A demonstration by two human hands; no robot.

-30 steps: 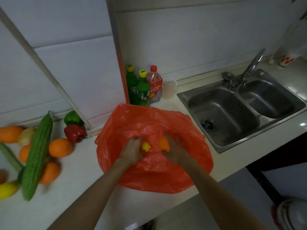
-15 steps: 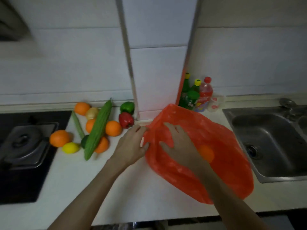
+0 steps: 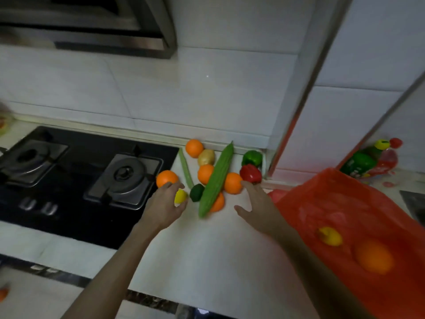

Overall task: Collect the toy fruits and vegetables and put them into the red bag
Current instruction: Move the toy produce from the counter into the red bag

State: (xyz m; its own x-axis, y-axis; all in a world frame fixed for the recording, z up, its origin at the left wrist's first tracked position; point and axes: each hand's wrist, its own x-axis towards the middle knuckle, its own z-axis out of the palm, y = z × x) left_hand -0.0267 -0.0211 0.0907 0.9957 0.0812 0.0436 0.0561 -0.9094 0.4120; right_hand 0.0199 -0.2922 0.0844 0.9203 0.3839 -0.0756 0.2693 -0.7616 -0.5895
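Toy produce lies in a pile by the wall: a long green gourd [image 3: 216,180], several oranges, one of them [image 3: 233,183] beside a red pepper [image 3: 250,173], a green pepper [image 3: 252,157], a potato [image 3: 206,157], a thin green stalk [image 3: 185,168] and a dark green fruit [image 3: 196,192]. My left hand [image 3: 164,204] curls loosely around a yellow lemon [image 3: 180,196] on the counter, next to another orange [image 3: 167,178]. My right hand [image 3: 256,203] is spread, fingertips at the orange by the red pepper. The red bag [image 3: 345,203] lies at right, a lemon [image 3: 330,236] and an orange [image 3: 373,259] showing through it.
A black gas stove [image 3: 69,176] takes up the counter left of the pile. Green and red bottles [image 3: 368,162] stand behind the bag by a wall column. A sink corner [image 3: 414,201] shows at the far right. A range hood [image 3: 92,26] hangs above.
Both hands have left the bag and moved left to the produce pile. My view has swung left from the sink towards the stove. The lemon and orange stay in the bag.
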